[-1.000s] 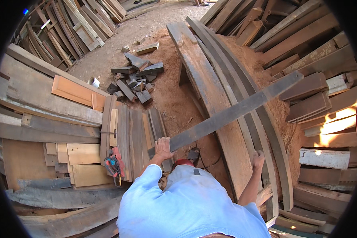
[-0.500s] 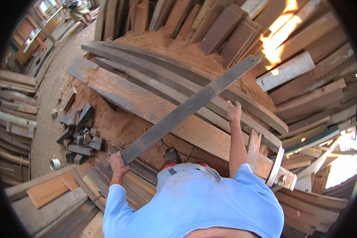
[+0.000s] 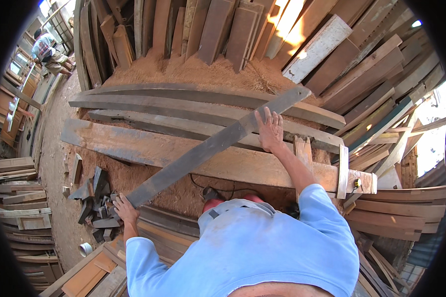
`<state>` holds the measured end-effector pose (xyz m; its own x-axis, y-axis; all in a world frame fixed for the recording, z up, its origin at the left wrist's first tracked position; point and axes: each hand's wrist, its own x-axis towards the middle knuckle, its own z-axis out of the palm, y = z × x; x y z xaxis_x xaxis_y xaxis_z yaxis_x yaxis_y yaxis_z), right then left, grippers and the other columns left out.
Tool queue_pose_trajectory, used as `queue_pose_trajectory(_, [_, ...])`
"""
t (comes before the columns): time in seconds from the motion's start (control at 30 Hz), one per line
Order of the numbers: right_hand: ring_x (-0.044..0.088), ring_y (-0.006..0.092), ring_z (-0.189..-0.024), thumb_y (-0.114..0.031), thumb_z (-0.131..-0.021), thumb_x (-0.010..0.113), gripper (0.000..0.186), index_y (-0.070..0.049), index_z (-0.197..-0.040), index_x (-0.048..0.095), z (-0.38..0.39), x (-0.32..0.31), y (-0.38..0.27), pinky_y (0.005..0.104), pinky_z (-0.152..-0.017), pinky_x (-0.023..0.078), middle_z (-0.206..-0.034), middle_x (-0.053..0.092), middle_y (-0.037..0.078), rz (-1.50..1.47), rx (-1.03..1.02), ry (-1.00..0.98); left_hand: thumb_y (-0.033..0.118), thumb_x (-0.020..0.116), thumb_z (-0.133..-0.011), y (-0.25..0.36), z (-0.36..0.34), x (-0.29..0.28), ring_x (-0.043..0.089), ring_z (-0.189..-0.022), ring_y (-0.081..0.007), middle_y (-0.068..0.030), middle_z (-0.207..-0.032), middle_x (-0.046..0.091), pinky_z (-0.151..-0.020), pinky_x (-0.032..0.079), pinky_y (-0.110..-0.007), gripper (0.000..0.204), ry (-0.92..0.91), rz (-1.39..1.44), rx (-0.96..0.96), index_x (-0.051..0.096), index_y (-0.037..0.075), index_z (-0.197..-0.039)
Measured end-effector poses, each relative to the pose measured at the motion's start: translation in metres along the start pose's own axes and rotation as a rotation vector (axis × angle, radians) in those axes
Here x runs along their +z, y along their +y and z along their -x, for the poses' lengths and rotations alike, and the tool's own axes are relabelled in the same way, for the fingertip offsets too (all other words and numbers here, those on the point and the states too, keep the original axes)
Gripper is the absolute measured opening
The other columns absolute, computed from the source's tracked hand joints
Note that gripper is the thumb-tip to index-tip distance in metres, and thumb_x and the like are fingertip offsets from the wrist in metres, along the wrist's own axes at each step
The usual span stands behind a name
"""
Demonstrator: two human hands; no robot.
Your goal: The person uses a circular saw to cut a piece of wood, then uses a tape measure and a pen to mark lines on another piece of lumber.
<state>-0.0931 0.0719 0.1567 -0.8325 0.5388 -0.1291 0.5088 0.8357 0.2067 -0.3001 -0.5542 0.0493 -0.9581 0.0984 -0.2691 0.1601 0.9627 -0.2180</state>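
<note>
A long dark grey wooden plank (image 3: 198, 153) stretches slantwise in front of me, from near left to far right, over the beam and the boards. My left hand (image 3: 126, 209) grips its near left end, fingers on top. Toward the far end, my right hand (image 3: 270, 131) lies against the plank's right edge with its fingers stretched and spread; its fingertips reach the top face. A small hole shows near the plank's far tip. Beneath the plank runs a thick, worn wooden beam (image 3: 213, 163), with several long grey timbers (image 3: 173, 105) lying behind it.
Many boards (image 3: 215, 32) lean along the back and right over reddish sawdust (image 3: 168, 74). Dark wood offcuts (image 3: 100, 198) are heaped at left, near a white ring-shaped thing (image 3: 85, 249). A tape measure (image 3: 357, 183) sits at the beam's right end. Another person (image 3: 52, 52) bends at far left.
My right hand has come to the plank's edge; before, it was raised apart from it. The view has turned, and the plank slants less steeply. My left hand keeps its hold.
</note>
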Motion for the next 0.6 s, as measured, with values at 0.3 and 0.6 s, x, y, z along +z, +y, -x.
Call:
queue_pose_trajectory(0.3, [0.028, 0.0433, -0.157, -0.016, -0.083, 0.080, 0.095, -0.016, -0.165, 0.032, -0.030, 0.041, 0.056, 0.0551, -0.129, 0.021, -0.172, 0.025, 0.018, 0.140, -0.172, -0.113, 0.013, 0.094, -0.064, -0.002, -0.054, -0.011, 0.024, -0.158, -0.0464, -0.0207, -0.164, 0.035, -0.124, 0.033, -0.057, 0.113, 0.097, -0.035, 0.037, 0.030, 0.010, -0.158])
queue_pose_trajectory(0.6, [0.059, 0.0355, -0.126, -0.017, -0.067, 0.091, 0.073, -0.007, -0.131, 0.057, -0.030, 0.041, 0.069, 0.0459, -0.110, 0.044, -0.126, 0.065, 0.011, 0.033, -0.282, -0.227, 0.011, 0.094, -0.058, -0.012, -0.057, -0.010, 0.025, -0.155, -0.0507, -0.0241, -0.158, 0.039, -0.124, 0.029, -0.061, 0.111, 0.140, 0.070, 0.130, 0.036, 0.006, -0.153])
